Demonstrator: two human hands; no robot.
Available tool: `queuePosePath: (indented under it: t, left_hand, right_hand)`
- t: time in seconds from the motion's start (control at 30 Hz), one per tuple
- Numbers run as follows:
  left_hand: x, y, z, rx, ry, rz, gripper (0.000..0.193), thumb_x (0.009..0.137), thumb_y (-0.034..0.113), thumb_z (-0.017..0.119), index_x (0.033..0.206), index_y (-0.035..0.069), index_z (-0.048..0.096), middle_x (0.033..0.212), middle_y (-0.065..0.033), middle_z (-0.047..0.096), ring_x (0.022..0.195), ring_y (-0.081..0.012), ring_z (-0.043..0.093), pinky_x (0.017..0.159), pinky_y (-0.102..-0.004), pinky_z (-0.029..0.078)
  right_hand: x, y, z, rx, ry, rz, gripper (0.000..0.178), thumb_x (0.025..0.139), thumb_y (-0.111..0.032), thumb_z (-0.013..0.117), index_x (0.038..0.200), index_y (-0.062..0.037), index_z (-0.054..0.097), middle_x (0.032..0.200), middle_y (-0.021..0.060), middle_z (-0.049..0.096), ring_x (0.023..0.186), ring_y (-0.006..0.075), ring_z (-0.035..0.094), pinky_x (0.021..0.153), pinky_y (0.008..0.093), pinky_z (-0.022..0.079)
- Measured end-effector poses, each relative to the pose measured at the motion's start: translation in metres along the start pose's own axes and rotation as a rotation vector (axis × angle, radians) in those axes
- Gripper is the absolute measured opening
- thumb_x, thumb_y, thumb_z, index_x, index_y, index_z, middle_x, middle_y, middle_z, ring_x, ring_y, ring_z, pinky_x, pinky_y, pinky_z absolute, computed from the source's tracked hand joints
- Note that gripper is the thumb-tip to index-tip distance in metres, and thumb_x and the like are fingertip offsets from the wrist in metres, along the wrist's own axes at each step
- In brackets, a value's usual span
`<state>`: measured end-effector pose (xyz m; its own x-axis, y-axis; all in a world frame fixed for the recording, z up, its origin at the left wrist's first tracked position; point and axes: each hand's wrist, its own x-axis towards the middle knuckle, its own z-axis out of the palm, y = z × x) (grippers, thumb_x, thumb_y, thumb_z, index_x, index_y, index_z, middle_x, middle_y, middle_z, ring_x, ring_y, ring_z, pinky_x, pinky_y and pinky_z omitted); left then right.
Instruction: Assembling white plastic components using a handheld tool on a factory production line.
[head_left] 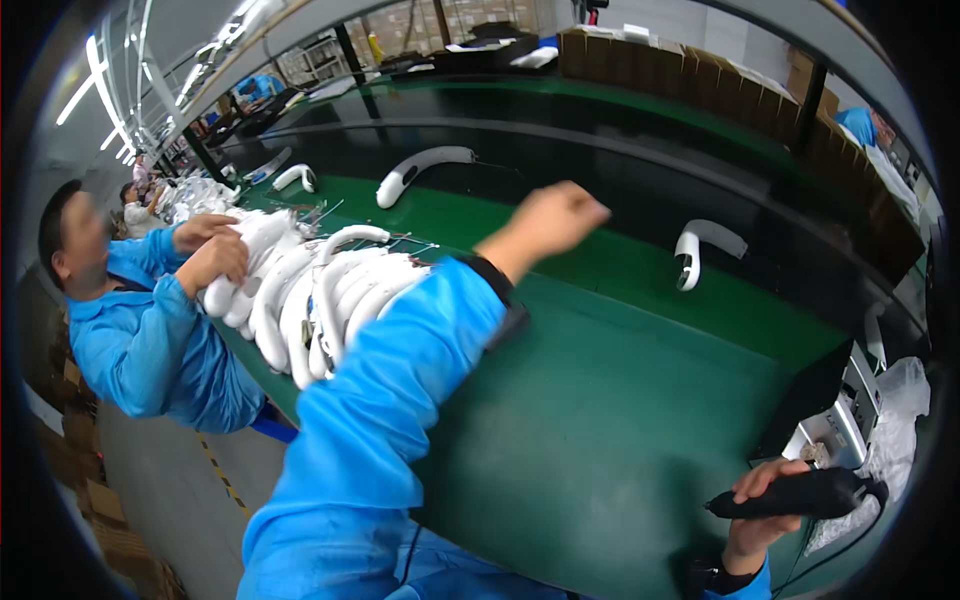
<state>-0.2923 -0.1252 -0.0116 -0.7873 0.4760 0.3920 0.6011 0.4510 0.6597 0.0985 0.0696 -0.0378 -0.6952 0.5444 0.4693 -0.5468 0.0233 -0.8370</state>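
My left arm stretches across the green bench, and my left hand (553,222) hangs above the edge of the dark belt with its fingers curled together. Whether anything is in those fingers is hidden. A curved white plastic housing (712,240) lies to its right, apart from it; another long white housing (425,168) lies to its left on the belt. At the lower right, my right hand (764,478) is closed around a black corded electric screwdriver (800,495), held sideways with its tip to the left.
Many white curved housings (335,290) are heaped at the bench's left, where a blue-clad co-worker (160,320) handles them. A metal device (850,415) and clear plastic bag (900,410) sit beyond my right hand. Brown cartons (660,85) line the belt's far side.
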Motion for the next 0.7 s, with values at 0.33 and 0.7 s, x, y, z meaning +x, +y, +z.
queuePosePath:
  t: [0.33,0.7]
  left_hand:
    - [0.021,-0.284,-0.176,0.774,0.274,-0.64,0.033,0.075,0.016,0.064,0.105,0.003,0.061,0.102,-0.0212,0.065,0.102,-0.0359,0.061,0.09,-0.042,0.047]
    - [-0.021,0.01,-0.132,-0.295,0.128,-0.404,0.039,0.084,0.043,0.058,0.075,0.005,0.058,0.049,0.0022,0.039,0.033,-0.0093,0.035,0.034,-0.0256,0.027]
  right_hand:
    - [0.006,0.014,0.014,0.107,-0.059,-0.018,0.067,0.08,-0.062,0.058,0.115,-0.0092,0.035,0.055,0.0039,0.049,0.038,0.0159,0.05,0.044,0.0301,0.048]
    - [0.009,-0.011,-0.005,0.035,-0.057,0.093,0.08,0.083,-0.069,0.045,0.122,0.0009,0.039,0.064,0.0056,0.051,0.051,0.0129,0.053,0.053,0.0289,0.049]
